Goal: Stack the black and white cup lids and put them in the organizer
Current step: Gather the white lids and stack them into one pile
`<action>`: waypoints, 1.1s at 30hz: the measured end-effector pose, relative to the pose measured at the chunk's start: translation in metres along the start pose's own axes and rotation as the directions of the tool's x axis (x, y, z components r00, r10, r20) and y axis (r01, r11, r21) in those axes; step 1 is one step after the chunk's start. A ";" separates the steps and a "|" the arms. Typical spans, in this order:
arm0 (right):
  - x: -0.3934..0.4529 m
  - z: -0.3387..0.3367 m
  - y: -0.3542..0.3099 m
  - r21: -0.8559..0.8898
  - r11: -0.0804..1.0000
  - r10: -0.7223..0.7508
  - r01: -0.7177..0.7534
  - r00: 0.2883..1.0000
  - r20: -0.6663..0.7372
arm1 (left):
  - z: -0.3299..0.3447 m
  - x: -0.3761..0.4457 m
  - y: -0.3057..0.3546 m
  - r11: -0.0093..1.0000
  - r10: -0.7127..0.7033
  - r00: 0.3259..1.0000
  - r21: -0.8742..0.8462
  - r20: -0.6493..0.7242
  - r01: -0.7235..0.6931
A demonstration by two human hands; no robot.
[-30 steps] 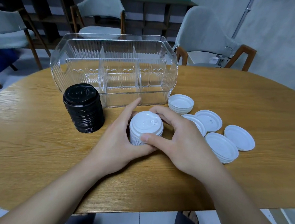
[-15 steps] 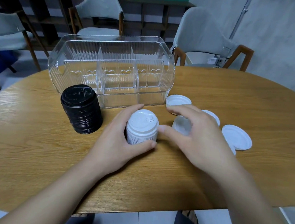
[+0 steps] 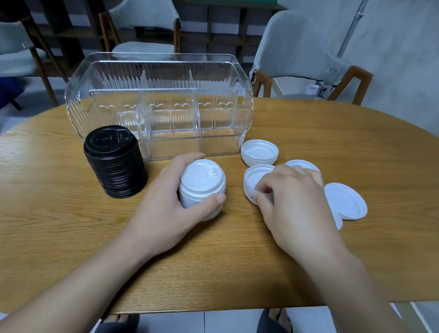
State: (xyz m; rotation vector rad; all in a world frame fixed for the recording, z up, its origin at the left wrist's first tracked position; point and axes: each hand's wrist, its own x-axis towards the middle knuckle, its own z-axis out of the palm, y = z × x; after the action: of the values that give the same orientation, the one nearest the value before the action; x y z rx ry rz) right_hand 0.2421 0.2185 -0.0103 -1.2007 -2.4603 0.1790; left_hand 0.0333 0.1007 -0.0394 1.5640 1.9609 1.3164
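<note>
Your white stack (image 3: 201,184) stands upright mid-table, just before the organizer (image 3: 157,103), your left hand (image 3: 167,209) wrapped round its side. Your right hand (image 3: 291,206) pinches the rim of an upturned white lid (image 3: 255,177) just to its right; other loose lids (image 3: 259,152) lie beyond it toward the table's right edge. The black stack (image 3: 115,160) stands at the organizer's near left corner. A hurried pinch could lift two nested lids, or tip the white stack. The organizer's compartments hold nothing
</note>
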 end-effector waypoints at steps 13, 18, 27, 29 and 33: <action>-0.003 -0.002 -0.003 0.330 0.941 0.086 -0.078 0.996 -0.010 | -0.002 0.000 0.001 1.000 0.001 1.000 -0.003 0.000 -0.001; -0.002 -0.010 -0.003 0.459 0.884 0.160 -0.086 0.979 -0.125 | -0.004 -0.001 0.002 1.000 0.014 1.000 -0.003 0.006 -0.014; 0.000 -0.023 -0.021 0.916 0.394 0.270 -0.078 0.962 -0.034 | -0.011 0.004 0.020 0.973 0.198 0.976 0.141 -0.089 -0.184; 0.000 -0.024 -0.027 0.970 0.218 0.276 -0.103 0.960 0.040 | -0.010 0.005 0.024 0.962 0.248 0.964 0.145 -0.101 -0.232; -0.001 -0.017 -0.041 0.987 0.044 0.224 -0.155 0.964 0.141 | -0.009 0.005 0.031 0.957 0.280 0.953 0.106 -0.112 -0.268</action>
State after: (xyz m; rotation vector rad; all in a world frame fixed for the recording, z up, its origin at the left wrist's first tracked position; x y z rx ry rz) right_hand 0.2196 0.1911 0.0169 -0.7236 -1.3119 1.6282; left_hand 0.0440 0.1007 -0.0089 1.8960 1.9531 1.4842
